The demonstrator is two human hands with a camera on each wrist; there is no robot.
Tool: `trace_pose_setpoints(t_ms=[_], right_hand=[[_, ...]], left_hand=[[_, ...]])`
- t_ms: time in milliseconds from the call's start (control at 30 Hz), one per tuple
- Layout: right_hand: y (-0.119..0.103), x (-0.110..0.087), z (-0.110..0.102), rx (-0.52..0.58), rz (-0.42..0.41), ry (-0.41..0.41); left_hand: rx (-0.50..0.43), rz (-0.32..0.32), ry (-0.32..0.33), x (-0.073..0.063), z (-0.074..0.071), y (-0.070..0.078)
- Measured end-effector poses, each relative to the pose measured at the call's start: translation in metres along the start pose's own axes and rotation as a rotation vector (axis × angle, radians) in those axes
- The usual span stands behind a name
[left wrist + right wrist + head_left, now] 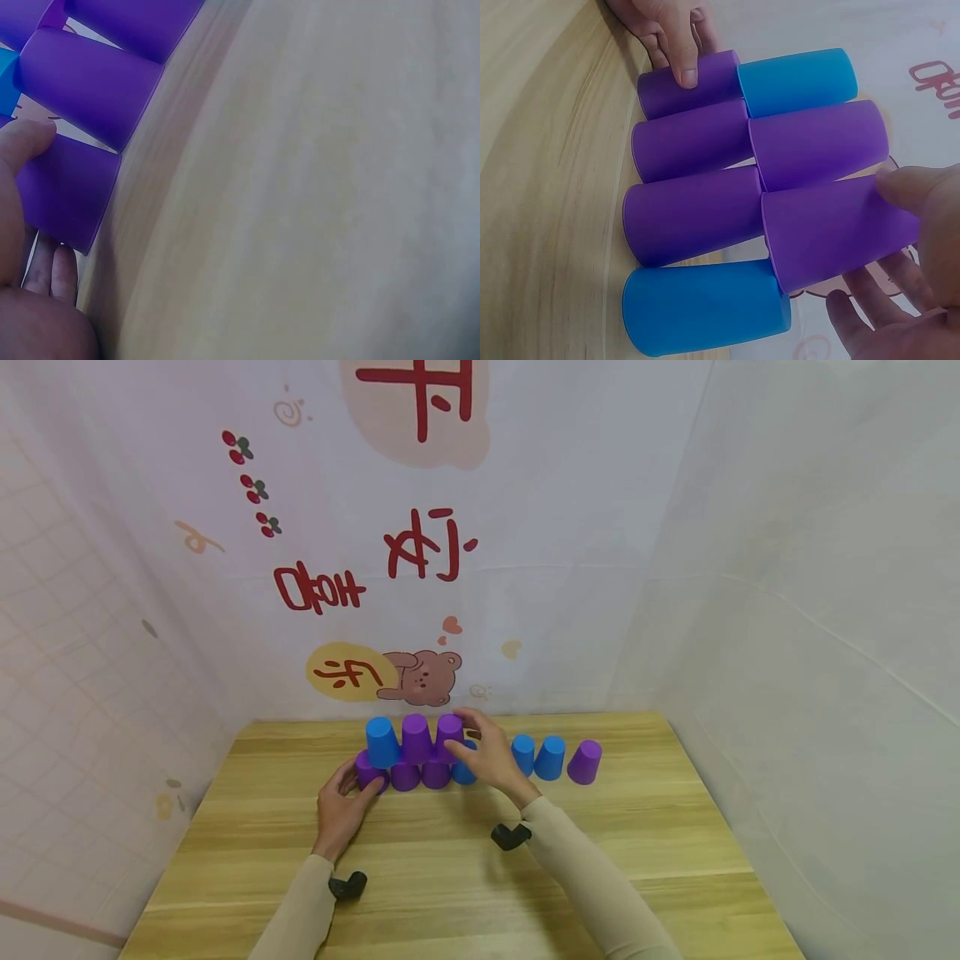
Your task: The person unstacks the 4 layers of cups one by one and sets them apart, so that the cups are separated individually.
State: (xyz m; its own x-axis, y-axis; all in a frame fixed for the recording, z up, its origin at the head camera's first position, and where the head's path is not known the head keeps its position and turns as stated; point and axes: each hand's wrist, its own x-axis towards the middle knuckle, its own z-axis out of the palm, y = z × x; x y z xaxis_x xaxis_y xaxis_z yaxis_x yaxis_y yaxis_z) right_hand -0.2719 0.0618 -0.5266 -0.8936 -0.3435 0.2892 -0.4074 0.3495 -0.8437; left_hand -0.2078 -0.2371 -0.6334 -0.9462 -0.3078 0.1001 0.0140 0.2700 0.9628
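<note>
a two-tier wall of upside-down cups stands toward the far side of the table [420, 860], left of the middle. its lower row has four, from left to right: the end purple cup [368, 767], the second purple cup [406, 775], the third purple cup [436, 773] and the lower blue cup [463, 775]. on top are three: the upper blue cup [383, 743] at left, the middle purple cup [417, 739], and the right-hand purple cup [448, 729].

the two tiers look all but done; what seems left is to settle that right-hand purple cup and let go. nothing sits on the second tier. to the right, apart from the wall, are two loose blue cups [522, 756] [551, 758] and a loose purple cup [585, 763], seemingly unused; whether the arm hides another i cannot tell.

the right hand [491, 762] grips the right-hand purple cup between thumb and fingers; it sits across the third purple cup and the lower blue cup, mouth down, narrow base up, long axis about upright. whether it bears its full weight is unclear. the left hand [339, 810] holds the end purple cup, thumb on its near side, that cup also upright and mouth down.
</note>
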Motion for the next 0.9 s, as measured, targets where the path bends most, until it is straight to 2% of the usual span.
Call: trace_pose_setpoints(t_ms=[533,900], right_hand=[[-0.005,0.002,-0.001,0.036,0.011,-0.002],[-0.01,-0.016,-0.026,0.092,0.024,0.024]], left_hand=[[0.007,0.0,-0.002,0.001,-0.001,-0.001],[0.012,-0.002,0.003,-0.001,0.0,-0.001]])
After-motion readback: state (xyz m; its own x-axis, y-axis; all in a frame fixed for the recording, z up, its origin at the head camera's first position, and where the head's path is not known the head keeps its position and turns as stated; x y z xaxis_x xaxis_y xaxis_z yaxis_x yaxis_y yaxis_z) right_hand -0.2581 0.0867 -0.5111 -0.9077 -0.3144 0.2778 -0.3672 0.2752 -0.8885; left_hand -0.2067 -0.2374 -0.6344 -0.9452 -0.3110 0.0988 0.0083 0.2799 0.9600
